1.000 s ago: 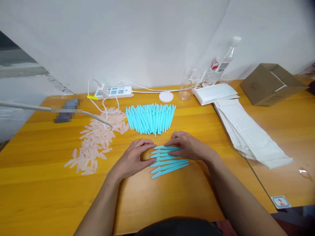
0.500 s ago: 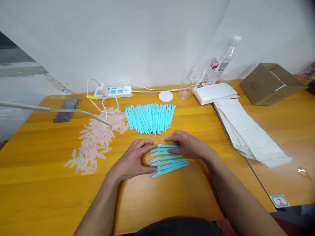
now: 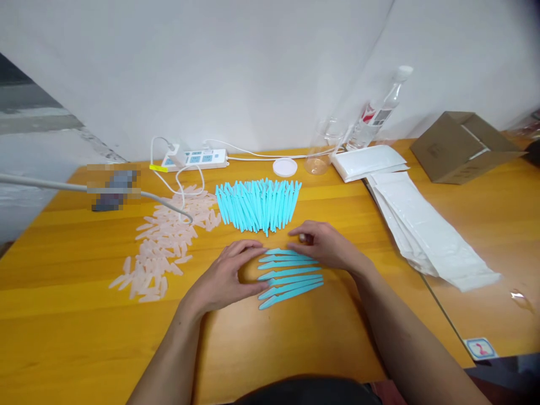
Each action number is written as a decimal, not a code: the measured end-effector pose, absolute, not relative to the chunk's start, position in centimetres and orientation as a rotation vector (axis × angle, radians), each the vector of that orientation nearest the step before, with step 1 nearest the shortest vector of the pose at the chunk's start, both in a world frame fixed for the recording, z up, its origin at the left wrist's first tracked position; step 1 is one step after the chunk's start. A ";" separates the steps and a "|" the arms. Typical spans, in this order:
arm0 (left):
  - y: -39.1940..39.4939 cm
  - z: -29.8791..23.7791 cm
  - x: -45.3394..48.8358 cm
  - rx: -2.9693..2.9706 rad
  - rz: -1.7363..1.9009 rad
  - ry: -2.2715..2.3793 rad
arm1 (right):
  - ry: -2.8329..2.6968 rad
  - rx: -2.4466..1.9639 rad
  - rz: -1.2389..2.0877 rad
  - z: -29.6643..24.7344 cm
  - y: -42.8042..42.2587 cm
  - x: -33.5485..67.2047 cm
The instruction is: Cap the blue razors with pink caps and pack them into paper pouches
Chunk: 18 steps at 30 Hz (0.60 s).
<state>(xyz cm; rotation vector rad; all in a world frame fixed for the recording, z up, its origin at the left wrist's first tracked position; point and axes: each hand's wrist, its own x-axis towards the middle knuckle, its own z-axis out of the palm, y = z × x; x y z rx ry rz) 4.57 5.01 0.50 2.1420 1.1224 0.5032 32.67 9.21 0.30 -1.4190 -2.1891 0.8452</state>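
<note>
Several turquoise eyebrow razors lie side by side in a loose row on the table, blade ends to the left. My left hand curves around those left ends, thumb and index finger wide apart; the fingertips are at the top razor and the thumb tip is by the lower ones. Over the right ends of the upper razors is my right hand, fingers apart and partly curled, hiding those ends. Beyond both hands sits a dense fanned pile of turquoise razors. Left of it spreads a heap of pale pink blade covers.
A power strip with white cables stands by the wall. Near it are a round white lid, a clear cylinder and a plastic bottle. White plastic sleeves and a cardboard box are on the right; a grey cable crosses the left.
My right hand has lifted slightly off the upper razors and shifted a little right, its fingers drawing away from them. The left hand has barely moved.
</note>
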 end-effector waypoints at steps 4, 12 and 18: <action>5.4 1.5 2.7 2.111 0.597 1.305 | -1.826 -1.861 0.646 0.2 11.8 32.1; 5.1 1.9 -4.1 2.041 0.582 1.664 | -1.544 -2.003 0.776 -1.3 17.2 30.8; 4.5 1.7 -7.8 2.014 0.557 1.788 | -1.339 -1.935 1.086 -0.8 17.7 31.5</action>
